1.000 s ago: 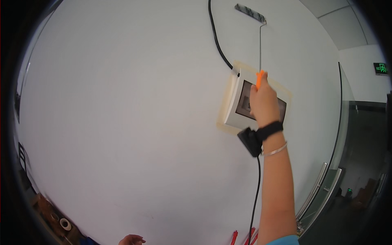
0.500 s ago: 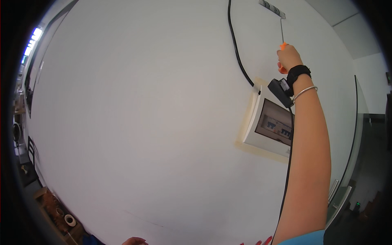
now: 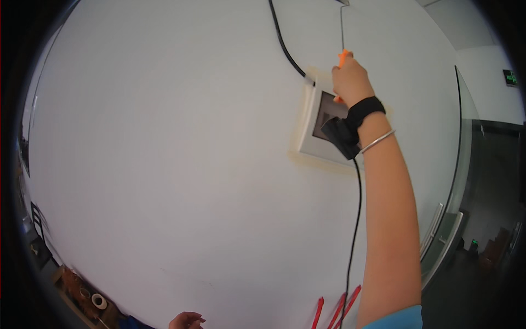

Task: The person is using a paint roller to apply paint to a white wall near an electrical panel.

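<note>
My right hand is closed around the orange handle of a paint roller, raised in front of the white wall. The roller's thin metal rod rises from my fist, and only a bit of its head shows at the top edge. Behind my wrist, a breaker box with a dark window is set in the wall, edged with yellowish tape. A black strap with a small device and a metal bangle are on my right forearm. My left hand shows partly at the lower edge, fingers loosely bent and apart, no object visible in them.
A thick black cable runs down the wall into the box. Several red rods stick up at the lower edge beside a thin black cord. On the right is a glass door with metal handles. A tape roll lies lower left.
My right hand and the roller have come down relative to the breaker box, so the hand now overlaps its upper part. The view has shifted; the red rods show more.
</note>
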Demonstrator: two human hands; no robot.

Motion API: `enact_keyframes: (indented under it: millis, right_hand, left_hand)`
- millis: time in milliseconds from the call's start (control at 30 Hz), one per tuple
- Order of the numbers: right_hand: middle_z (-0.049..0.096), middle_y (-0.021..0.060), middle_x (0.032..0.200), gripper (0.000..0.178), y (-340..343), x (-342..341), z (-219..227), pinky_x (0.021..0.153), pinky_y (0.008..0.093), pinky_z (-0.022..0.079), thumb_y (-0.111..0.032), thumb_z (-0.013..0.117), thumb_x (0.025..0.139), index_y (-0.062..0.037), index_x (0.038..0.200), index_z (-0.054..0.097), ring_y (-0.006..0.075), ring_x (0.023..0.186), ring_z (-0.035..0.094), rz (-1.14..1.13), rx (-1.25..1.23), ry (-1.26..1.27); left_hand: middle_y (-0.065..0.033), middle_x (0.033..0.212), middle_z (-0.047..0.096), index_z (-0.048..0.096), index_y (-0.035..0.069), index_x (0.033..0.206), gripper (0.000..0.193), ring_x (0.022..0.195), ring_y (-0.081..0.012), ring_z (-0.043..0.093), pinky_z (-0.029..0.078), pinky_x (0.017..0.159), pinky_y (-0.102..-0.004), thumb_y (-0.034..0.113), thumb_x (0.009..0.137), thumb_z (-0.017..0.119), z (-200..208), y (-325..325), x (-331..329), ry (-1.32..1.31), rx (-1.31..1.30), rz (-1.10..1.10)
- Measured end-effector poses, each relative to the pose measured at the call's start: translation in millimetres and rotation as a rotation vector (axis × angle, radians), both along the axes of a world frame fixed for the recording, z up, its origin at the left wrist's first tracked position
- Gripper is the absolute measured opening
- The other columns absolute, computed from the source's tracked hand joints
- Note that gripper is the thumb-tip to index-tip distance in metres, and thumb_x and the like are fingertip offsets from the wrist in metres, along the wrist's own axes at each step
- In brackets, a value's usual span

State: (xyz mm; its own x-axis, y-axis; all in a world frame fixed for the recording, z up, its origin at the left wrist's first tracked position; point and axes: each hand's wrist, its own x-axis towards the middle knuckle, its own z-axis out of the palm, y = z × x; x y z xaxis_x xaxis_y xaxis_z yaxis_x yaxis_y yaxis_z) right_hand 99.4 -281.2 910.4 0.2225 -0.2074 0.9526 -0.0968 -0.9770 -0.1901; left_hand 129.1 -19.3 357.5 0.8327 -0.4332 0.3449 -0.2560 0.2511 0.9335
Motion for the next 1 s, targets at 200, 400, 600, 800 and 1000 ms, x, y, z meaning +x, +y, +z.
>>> enact_keyframes:
  millis: [200, 400, 600, 800, 1000]
  right_hand:
    - [0.065, 0.0248, 0.089, 0.057, -15.0, -29.1, -98.7, 0.064, 0.0429, 0.053, -0.016, 0.046, 0.096, 0.0082, 0.143, 0.025, 0.0368, 0.078, 0.066, -0.098, -0.091, 0.085]
    - [0.059, 0.0214, 0.083, 0.065, -32.7, -65.9, -191.8, 0.059, 0.0426, 0.052, -0.01, 0.052, 0.094, -0.0012, 0.148, 0.017, 0.0364, 0.07, 0.062, -0.129, -0.226, 0.035]
    - [0.057, 0.0173, 0.084, 0.073, -23.1, -99.0, -267.4, 0.056, 0.0406, 0.053, -0.008, 0.056, 0.091, -0.0054, 0.15, 0.014, 0.0337, 0.067, 0.061, -0.138, -0.162, 0.122]
    - [0.06, 0.0187, 0.107, 0.073, -7.6, -138.4, -308.1, 0.068, 0.0382, 0.055, -0.004, 0.057, 0.09, -0.0027, 0.15, 0.017, 0.0344, 0.082, 0.063, -0.089, -0.153, 0.162]
    - [0.058, 0.0152, 0.127, 0.071, -6.8, -133.0, -317.2, 0.081, 0.0385, 0.053, -0.002, 0.056, 0.09, -0.0024, 0.15, 0.018, 0.0353, 0.098, 0.061, 0.048, -0.112, 0.118]
  left_hand:
    - [-0.0091, 0.098, 0.067, 0.057, -0.002, 0.115, 0.023, 0.077, -0.0135, 0.06, 0.051, 0.069, -0.0259, 0.012, 0.097, 0.057, -17.3, -17.0, -14.6, 0.008, 0.018, -0.125]
    - [-0.0098, 0.097, 0.067, 0.057, -0.002, 0.114, 0.023, 0.077, -0.0141, 0.061, 0.051, 0.068, -0.0271, 0.013, 0.097, 0.057, -6.4, -28.5, -33.1, -0.032, 0.035, -0.2]
    - [-0.0103, 0.095, 0.068, 0.058, -0.003, 0.113, 0.022, 0.076, -0.0147, 0.061, 0.051, 0.067, -0.0273, 0.011, 0.096, 0.057, -8.4, -28.4, -47.3, -0.031, 0.046, -0.189]
    - [-0.0112, 0.095, 0.067, 0.058, -0.004, 0.113, 0.022, 0.075, -0.0152, 0.061, 0.051, 0.067, -0.028, 0.01, 0.096, 0.056, -14.4, -26.2, -48.6, -0.006, 0.025, -0.16]
    - [-0.0118, 0.097, 0.067, 0.058, -0.003, 0.113, 0.022, 0.076, -0.0153, 0.061, 0.051, 0.068, -0.0285, 0.011, 0.096, 0.057, -17.2, -16.8, -44.2, -0.007, 0.057, -0.124]
